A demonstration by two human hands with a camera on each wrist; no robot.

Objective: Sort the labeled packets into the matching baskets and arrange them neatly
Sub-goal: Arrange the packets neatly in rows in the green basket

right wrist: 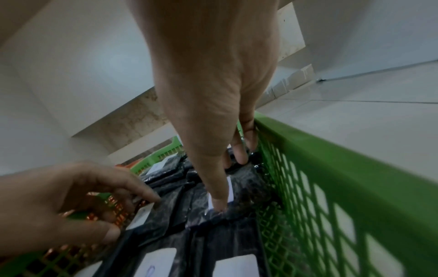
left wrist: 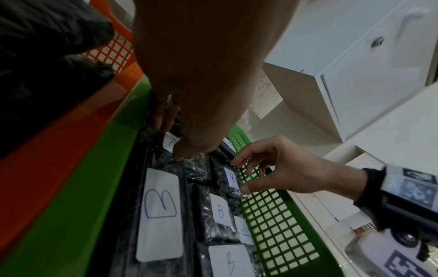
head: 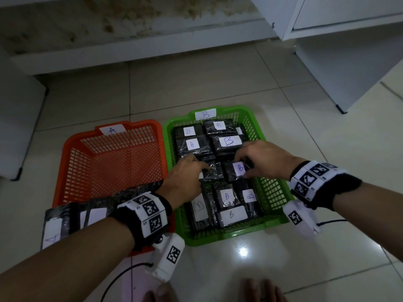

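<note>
Two baskets side by side on a tiled floor point(head: 218, 83), touching along one wall: orange basket point(head: 72, 171) on the left with a paper tag marked A on its far rim, green basket point(head: 270, 192) on the right with a tag marked B. Inside the green basket, black packets wrapped in clear film, each with a white label marked B, laid flat in rows and nearly covering the bottom. Both hands down in the middle of the green basket. Right hand point(head: 261, 160) curled over a B-labeled packet point(head: 236, 171) in the middle row, thumb on its near edge by the label, fingers hooked over its far edge close to the right wall; pinched between thumb and fingers, as the right wrist view shows. Left hand point(head: 185, 177) resting on the neighbouring packet point(head: 210, 171) just to the left, fingers bent with the tips on the film, thumb at the packet's near side; whether gripping or only pressing cannot be told. Across the near left corner of the orange basket, partly hidden under the left forearm, more black packets point(head: 65, 219) with white labels, one marked A. Rest of the orange basket floor bare mesh. White cabinets point(head: 349, 29) at the back and right. Bare toes at the bottom edge of the head view
</note>
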